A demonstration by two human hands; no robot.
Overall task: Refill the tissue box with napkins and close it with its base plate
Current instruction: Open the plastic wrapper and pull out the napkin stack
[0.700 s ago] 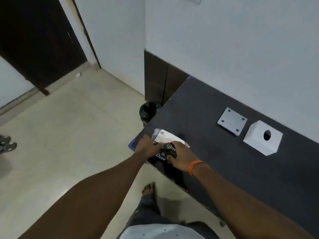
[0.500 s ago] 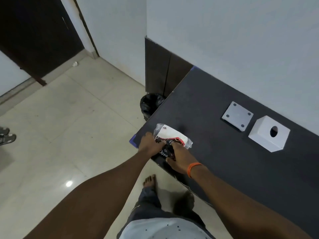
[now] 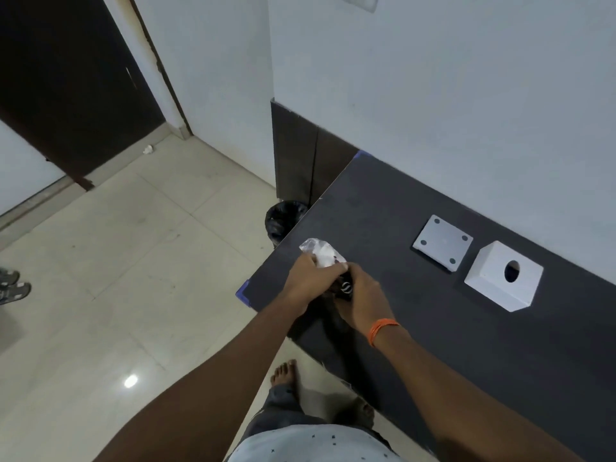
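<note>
Gripping the napkin pack [image 3: 322, 258] at the counter's [image 3: 500, 345] near-left corner, both the left hand [image 3: 311, 283] and right hand [image 3: 361, 300] seem to be opening it; next, napkins must reach the tissue box [image 3: 501, 281] beside its base plate [image 3: 442, 242] by the far edge.

A plain indoor room, likely a home or small office: a dark table [image 3: 466, 328] stands against a bare pale wall [image 3: 433, 95], with a bin lined in a black bag [image 3: 283, 220] just beside its far corner, glossy cream floor tiles [image 3: 116, 295] beyond it, a dark door [image 3: 66, 78] farther off, and sandals [image 3: 11, 288] well apart from the table
</note>
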